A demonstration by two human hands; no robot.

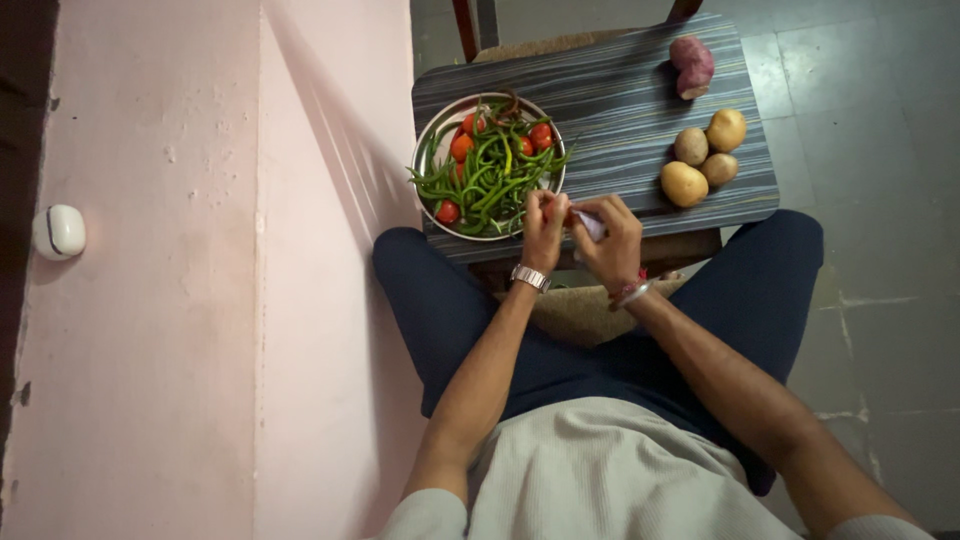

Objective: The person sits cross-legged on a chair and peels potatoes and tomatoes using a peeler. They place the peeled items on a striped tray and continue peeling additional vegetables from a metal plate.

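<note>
My left hand (543, 228) and my right hand (612, 245) meet at the near edge of a striped grey board (620, 100). The fingers of my left hand pinch a small red piece, likely a tomato (568, 214). A pale flat object (589, 226), maybe a blade, sits in my right hand and touches that red piece. Just left of my hands stands a round metal plate (428, 140) heaped with long green chillies (495, 180) and small red tomatoes (460, 146). A watch is on my left wrist and a bangle on my right.
Three potatoes (684, 183) lie on the board's right side, with a purple sweet potato (692, 66) at its far right corner. A pink wall (200, 300) with a small white device (59, 231) is at the left. Grey floor tiles (880, 150) are at the right.
</note>
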